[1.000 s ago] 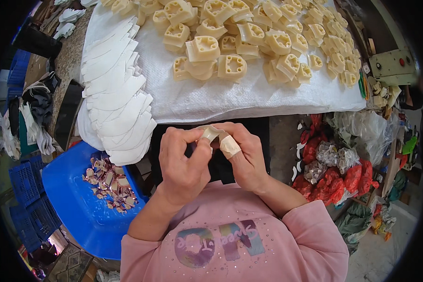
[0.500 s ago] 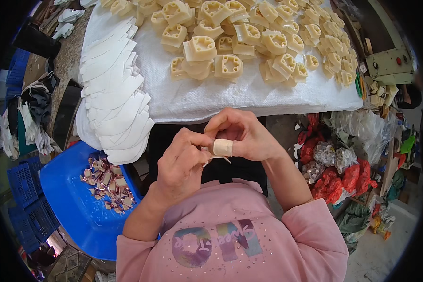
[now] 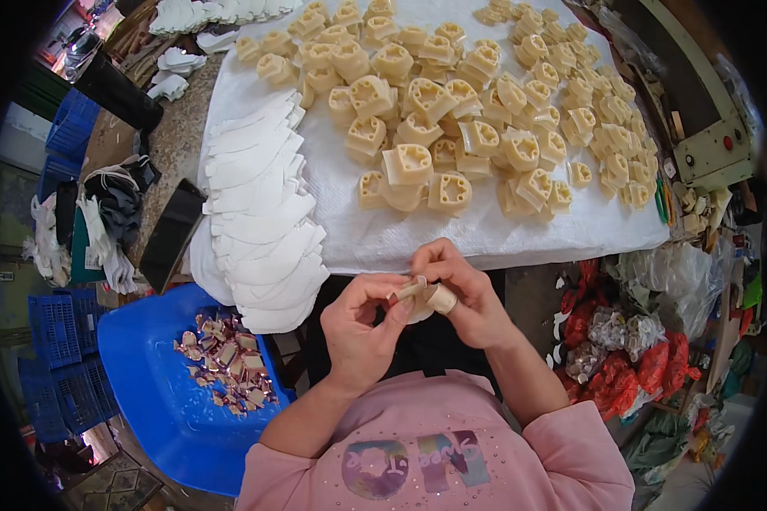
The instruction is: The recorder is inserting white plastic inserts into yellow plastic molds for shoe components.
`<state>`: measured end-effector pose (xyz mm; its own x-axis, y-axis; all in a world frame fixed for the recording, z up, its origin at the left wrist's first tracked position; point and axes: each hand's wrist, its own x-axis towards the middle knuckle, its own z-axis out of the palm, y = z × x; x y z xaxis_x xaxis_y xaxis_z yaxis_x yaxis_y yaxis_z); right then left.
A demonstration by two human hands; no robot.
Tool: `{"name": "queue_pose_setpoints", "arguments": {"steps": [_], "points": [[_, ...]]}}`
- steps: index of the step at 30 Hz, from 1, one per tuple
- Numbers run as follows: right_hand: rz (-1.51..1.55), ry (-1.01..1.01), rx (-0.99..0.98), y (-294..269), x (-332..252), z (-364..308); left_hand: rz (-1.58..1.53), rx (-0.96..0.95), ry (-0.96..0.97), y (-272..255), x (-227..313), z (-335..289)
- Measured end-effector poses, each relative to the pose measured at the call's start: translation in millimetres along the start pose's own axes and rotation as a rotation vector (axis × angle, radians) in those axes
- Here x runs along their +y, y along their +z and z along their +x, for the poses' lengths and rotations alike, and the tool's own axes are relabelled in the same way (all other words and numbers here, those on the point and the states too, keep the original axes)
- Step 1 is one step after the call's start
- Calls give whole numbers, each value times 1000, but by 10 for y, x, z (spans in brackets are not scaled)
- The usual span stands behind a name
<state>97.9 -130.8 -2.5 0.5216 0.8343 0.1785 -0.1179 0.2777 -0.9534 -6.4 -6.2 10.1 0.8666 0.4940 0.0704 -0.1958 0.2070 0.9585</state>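
Just off the near edge of the cloth-covered table, my left hand (image 3: 358, 332) and my right hand (image 3: 477, 311) meet over a small, pale cream piece (image 3: 420, 312). Both hands pinch it between thumb and fingers, which cover much of it, so its kind is unclear. A beige band of tape (image 3: 441, 299) wraps my right thumb. Beyond my hands, cream moulded blocks (image 3: 449, 194) with small holes in their faces lie heaped on white woven sheeting (image 3: 375, 247). Left of them, thin white curved pieces (image 3: 264, 221) overlap in a long row.
At lower left stands a blue basin (image 3: 145, 383) with small cream and purple-foil scraps (image 3: 230, 366). A dark phone-like slab (image 3: 170, 234) lies beside the white row. Red plastic bags (image 3: 652, 366) pile up at right. Blue crates (image 3: 55, 328) stack at far left.
The view has shifted, so the table and basin appear lower and further right. My hands have turned the small piece, and more of its pale face shows between them.
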Motion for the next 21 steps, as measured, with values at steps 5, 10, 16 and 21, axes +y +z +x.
{"name": "queue_pose_setpoints", "arguments": {"steps": [5, 10, 16, 21], "points": [[-286, -49, 137, 99, -71, 72, -2, 8, 4, -11, -10, 21], [-232, -35, 61, 87, -135, 85, 42, -38, -20, -14, 81, 10], [-459, -209, 110, 79, -149, 32, 465, 2, 316, -6, 171, 59], [113, 128, 44, -39, -280, 162, 619, -168, 587, -113, 163, 151]]}}
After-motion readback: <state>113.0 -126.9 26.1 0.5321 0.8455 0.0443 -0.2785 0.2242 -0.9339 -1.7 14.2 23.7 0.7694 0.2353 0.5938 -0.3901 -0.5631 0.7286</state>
